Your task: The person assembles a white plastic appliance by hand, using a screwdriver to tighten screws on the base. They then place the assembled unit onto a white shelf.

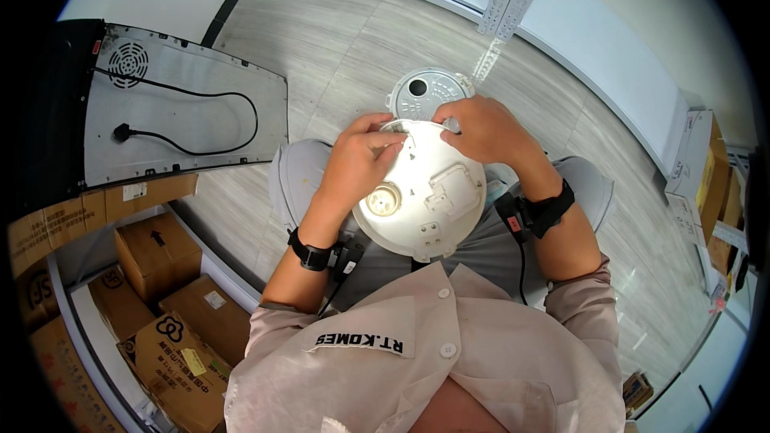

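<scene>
Two hands: left hand (359, 159), right hand (485, 130), centre. One white round appliance shell (425, 192). One grey perforated disc (425, 93), 12 o'clock. One flat grey panel (184, 104), 10 o'clock. Four cardboard boxes (156, 252), 8 o'clock.

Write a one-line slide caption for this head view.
Seated person's left hand and right hand grip the far rim of a round white plastic appliance base on the lap.

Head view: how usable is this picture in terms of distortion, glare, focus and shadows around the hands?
Head view: heavy fisheye bending, with floor planks and the white wall base curving toward a black rim; the left hand and right hand on the round white appliance base are sharp and evenly lit; mild glare on its amber centre cap; shadows soft, nothing motion-blurred.
</scene>
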Available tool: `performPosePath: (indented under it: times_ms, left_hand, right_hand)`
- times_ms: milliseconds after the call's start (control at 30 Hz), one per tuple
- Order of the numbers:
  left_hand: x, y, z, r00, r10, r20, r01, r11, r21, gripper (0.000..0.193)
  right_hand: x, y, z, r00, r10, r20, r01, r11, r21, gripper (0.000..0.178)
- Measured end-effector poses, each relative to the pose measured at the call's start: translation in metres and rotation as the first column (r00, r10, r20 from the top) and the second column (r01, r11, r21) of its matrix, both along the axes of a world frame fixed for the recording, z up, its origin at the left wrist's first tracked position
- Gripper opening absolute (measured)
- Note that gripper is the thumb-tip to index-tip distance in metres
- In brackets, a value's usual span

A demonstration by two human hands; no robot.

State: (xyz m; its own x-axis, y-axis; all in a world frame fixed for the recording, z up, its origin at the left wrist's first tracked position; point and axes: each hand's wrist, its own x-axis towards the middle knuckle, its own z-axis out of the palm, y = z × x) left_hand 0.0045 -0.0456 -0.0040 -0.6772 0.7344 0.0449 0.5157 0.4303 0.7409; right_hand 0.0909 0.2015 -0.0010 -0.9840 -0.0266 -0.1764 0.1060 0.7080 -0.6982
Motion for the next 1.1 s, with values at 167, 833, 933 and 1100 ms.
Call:
performPosePath:
  times_ms: [167, 833, 933, 1100]
  left_hand:
    - [-0.001, 0.002, -0.002, 0.969, 0.037, 0.243, -0.043, 0.999, 0.019, 0.019]
    - [0.000, 0.003, 0.001, 0.929, -0.087, 0.359, 0.069, 0.996, 0.064, 0.014]
    - [0.001, 0.002, -0.001, 0.914, -0.088, 0.395, 0.088, 0.996, 0.018, 0.013]
    - [0.003, 0.002, -0.004, 0.906, -0.139, 0.400, 0.130, 0.990, 0.051, 0.014]
  right_hand:
    - [0.002, 0.002, -0.005, 1.000, 0.004, -0.007, -0.004, 1.000, -0.011, 0.026]
    - [0.007, 0.008, -0.003, 0.995, 0.076, 0.061, -0.074, 0.997, -0.039, 0.028]
    - [0.008, 0.009, -0.006, 0.990, 0.113, 0.084, -0.110, 0.993, -0.043, 0.033]
    - [0.007, 0.002, 0.030, 0.999, -0.014, 0.033, 0.015, 0.998, -0.054, 0.039]
